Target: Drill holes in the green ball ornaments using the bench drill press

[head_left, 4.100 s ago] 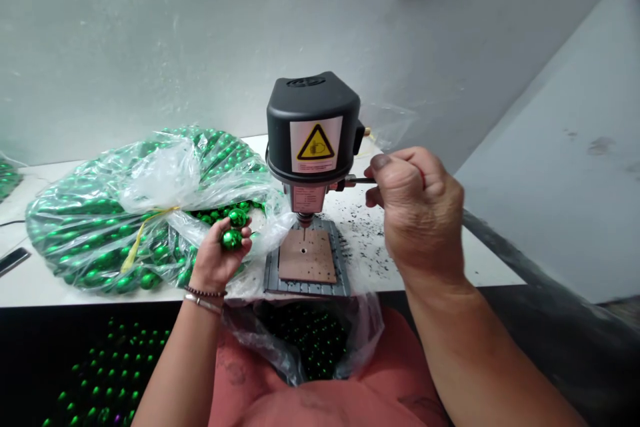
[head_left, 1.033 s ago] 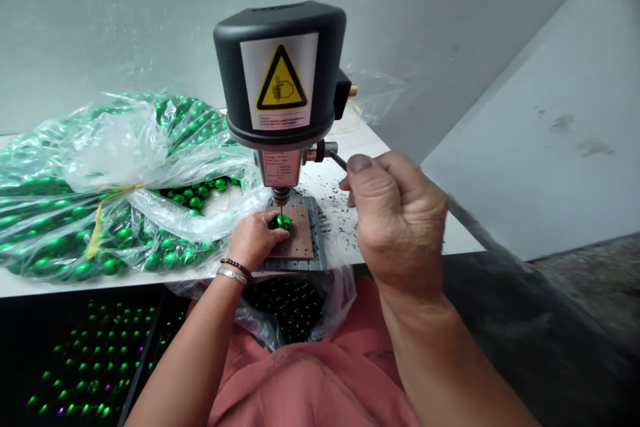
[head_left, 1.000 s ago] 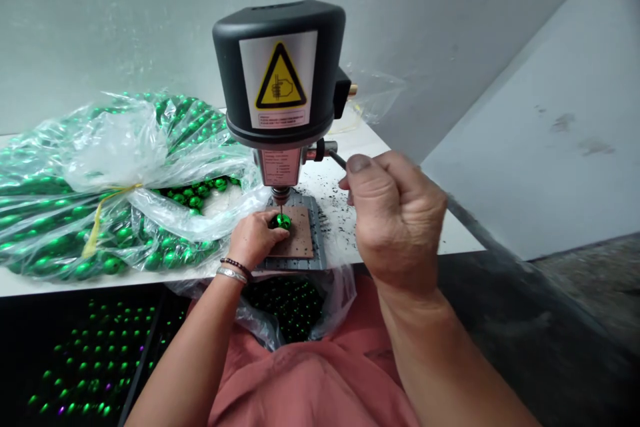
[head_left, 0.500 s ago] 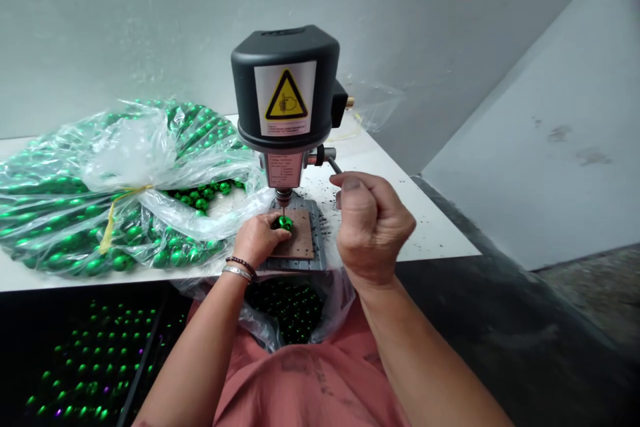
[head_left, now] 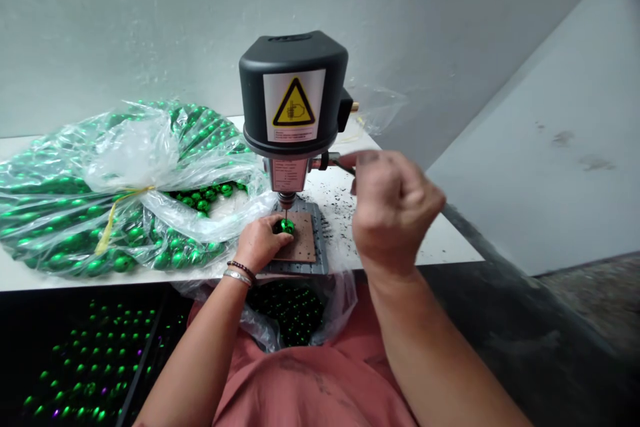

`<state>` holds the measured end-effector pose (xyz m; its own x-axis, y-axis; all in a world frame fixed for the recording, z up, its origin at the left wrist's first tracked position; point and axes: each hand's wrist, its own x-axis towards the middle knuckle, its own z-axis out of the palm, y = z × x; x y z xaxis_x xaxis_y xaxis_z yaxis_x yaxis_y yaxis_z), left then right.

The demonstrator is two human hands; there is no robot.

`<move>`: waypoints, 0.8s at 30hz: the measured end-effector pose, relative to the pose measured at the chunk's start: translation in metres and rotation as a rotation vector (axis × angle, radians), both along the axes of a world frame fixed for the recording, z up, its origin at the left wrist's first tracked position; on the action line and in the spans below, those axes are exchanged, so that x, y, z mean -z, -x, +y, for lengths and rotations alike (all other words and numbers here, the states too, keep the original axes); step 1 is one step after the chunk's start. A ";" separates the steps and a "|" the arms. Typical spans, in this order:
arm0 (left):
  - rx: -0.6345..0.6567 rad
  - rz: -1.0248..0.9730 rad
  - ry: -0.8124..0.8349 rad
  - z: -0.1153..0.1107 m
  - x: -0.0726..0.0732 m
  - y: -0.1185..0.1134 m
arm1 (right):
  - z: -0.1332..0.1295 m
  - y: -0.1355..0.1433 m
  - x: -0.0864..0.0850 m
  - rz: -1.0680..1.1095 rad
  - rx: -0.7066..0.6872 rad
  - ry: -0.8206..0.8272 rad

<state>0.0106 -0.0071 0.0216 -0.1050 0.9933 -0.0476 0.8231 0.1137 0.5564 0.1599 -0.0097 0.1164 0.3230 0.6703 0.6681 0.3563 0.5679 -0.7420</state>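
My left hand (head_left: 257, 243) pinches a shiny green ball (head_left: 288, 227) between thumb and fingers. The ball rests on a brown board (head_left: 303, 247) that lies on the grey metal base (head_left: 321, 261) of a small bench drill press (head_left: 293, 60). Straight above the ball is the thin drill bit (head_left: 286, 213); whether its tip is inside the ball is too small to tell. On the right of the press, my right hand (head_left: 393, 210) is curled closed at the feed lever (head_left: 345, 165), hiding most of it.
A clear plastic bag (head_left: 130, 153) full of green balls, tied with yellow string (head_left: 107, 230), covers the left of the white table (head_left: 425, 240). Dark shavings lie right of the base. Below the table edge, an open plastic bag (head_left: 345, 303) holds more balls at my lap.
My right hand has moved right and slightly up at the lever. My left hand keeps the green ball under the bit. The whole view has shifted a little.
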 end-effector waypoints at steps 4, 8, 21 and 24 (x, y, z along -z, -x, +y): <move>-0.020 -0.076 -0.032 -0.014 -0.003 0.000 | 0.014 -0.003 -0.033 0.013 -0.114 0.055; 0.024 -0.135 -0.024 -0.040 -0.008 0.004 | 0.020 -0.004 -0.033 0.054 -0.167 0.050; -0.297 -1.236 0.167 -0.056 -0.009 0.004 | 0.015 -0.003 -0.028 0.070 -0.203 0.041; -0.321 -1.469 0.174 -0.053 -0.010 0.004 | 0.015 -0.003 -0.026 0.055 -0.207 0.052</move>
